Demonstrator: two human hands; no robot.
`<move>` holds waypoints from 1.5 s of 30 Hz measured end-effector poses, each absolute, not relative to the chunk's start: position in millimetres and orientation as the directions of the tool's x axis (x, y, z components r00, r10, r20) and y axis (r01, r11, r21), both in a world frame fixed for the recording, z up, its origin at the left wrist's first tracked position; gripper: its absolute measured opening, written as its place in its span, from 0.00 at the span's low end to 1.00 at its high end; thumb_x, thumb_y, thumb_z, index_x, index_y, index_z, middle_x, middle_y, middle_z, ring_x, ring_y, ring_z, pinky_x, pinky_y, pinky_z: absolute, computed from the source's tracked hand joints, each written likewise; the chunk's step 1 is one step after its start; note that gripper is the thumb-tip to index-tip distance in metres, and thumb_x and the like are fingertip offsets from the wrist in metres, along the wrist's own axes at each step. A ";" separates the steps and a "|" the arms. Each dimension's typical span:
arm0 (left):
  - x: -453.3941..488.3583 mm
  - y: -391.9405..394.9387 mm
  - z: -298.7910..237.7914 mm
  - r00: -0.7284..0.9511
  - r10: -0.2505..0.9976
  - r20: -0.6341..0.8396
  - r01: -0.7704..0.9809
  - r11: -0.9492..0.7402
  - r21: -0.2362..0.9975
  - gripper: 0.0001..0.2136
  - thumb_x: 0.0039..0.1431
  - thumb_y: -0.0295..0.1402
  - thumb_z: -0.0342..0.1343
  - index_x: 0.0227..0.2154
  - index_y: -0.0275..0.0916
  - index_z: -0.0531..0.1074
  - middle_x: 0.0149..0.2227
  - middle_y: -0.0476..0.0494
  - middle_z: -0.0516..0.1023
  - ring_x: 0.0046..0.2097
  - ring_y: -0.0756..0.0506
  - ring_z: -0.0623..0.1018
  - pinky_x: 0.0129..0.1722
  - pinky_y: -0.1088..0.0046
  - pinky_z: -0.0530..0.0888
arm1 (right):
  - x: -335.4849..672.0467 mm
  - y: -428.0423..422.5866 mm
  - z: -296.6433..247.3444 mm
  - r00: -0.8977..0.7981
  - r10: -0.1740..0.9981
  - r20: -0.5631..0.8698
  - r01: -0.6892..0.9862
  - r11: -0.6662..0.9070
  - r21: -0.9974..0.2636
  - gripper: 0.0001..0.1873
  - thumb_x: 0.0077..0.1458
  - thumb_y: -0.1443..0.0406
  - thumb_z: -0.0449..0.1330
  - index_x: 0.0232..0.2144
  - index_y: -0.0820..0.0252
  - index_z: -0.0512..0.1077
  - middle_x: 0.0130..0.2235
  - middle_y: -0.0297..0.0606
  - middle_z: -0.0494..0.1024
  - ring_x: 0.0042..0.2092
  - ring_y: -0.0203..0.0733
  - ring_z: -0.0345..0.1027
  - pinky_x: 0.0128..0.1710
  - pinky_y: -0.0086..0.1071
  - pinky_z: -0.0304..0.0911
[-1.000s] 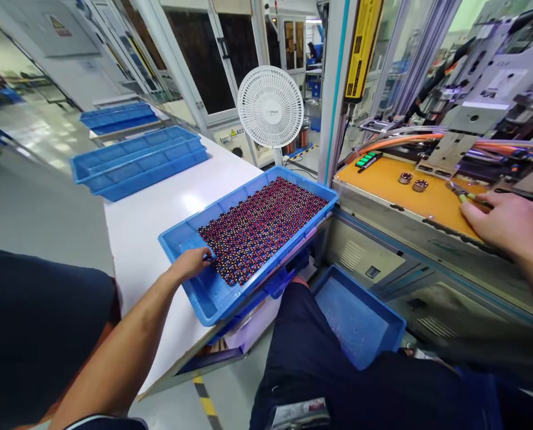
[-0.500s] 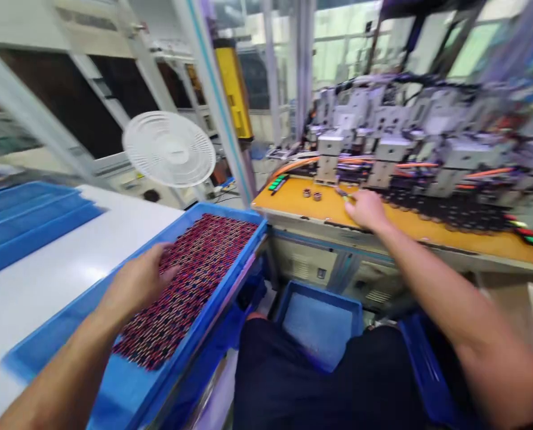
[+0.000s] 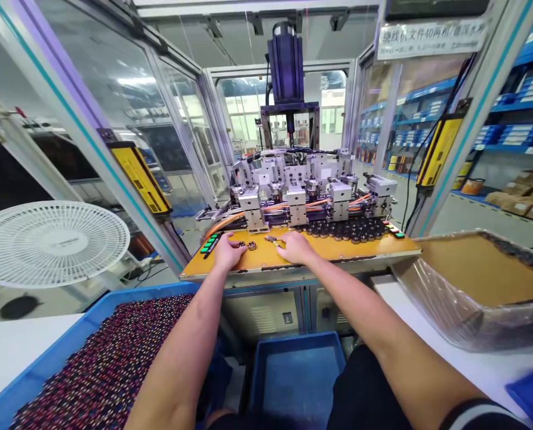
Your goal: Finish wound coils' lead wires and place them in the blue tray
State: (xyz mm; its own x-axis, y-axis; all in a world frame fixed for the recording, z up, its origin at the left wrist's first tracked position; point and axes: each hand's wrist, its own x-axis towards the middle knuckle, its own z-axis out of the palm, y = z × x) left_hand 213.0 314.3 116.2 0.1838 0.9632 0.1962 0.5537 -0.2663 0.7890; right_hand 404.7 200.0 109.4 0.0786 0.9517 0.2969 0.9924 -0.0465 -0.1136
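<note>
As the left hand (image 3: 228, 252), grip unclear, swaps tray (image 3: 76, 334) for mid-frame round parts (image 3: 252, 245), it joins the right hand (image 3: 295, 248) clasping pliers (image 3: 271, 239).

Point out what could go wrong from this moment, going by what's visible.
The left hand is right at two small round parts sitting close together, so fingers might nudge one away.

The right hand holds a pliers-like tool with its tip toward the left hand; a slip might nick a finger or scratch a part.

Dark round parts crowd the orange work surface beyond the right hand; a sideways sweep could knock some out of place.
</note>
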 end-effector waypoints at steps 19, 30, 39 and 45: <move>139.3 160.1 61.6 -0.053 0.901 0.431 -0.117 -0.434 0.893 0.31 0.40 0.33 0.71 0.49 0.39 0.67 0.40 0.42 0.82 0.40 0.45 0.83 0.46 0.64 0.79 | 385.0 189.0 102.0 0.010 0.793 0.609 0.928 0.219 -0.301 0.19 0.63 0.66 0.59 0.54 0.70 0.70 0.57 0.54 0.72 0.61 0.54 0.63 0.62 0.51 0.60; 108.7 80.8 66.6 -0.113 0.687 0.718 -0.028 -0.724 0.689 0.31 0.44 0.19 0.69 0.52 0.43 0.70 0.42 0.48 0.81 0.41 0.49 0.83 0.44 0.72 0.81 | 284.5 31.4 118.1 -0.317 0.455 0.833 0.688 0.714 -0.128 0.15 0.68 0.65 0.53 0.52 0.69 0.70 0.50 0.50 0.78 0.52 0.43 0.73 0.52 0.35 0.71; 99.1 47.7 72.6 -0.019 0.608 0.794 0.015 -0.794 0.608 0.40 0.42 0.12 0.69 0.58 0.48 0.68 0.39 0.52 0.79 0.38 0.53 0.81 0.40 0.78 0.81 | 273.1 -8.3 106.4 -0.461 0.679 0.572 0.626 0.705 -0.333 0.14 0.67 0.68 0.54 0.32 0.64 0.76 0.29 0.37 0.77 0.29 0.36 0.68 0.30 0.29 0.61; 100.2 44.7 72.1 0.018 0.763 0.646 -0.041 -0.645 0.763 0.37 0.43 0.16 0.70 0.56 0.47 0.69 0.38 0.52 0.79 0.37 0.52 0.81 0.37 0.79 0.81 | 279.4 -18.3 104.9 -0.524 0.750 0.404 0.259 0.592 -0.763 0.08 0.61 0.71 0.59 0.31 0.65 0.77 0.27 0.35 0.77 0.27 0.31 0.67 0.30 0.23 0.61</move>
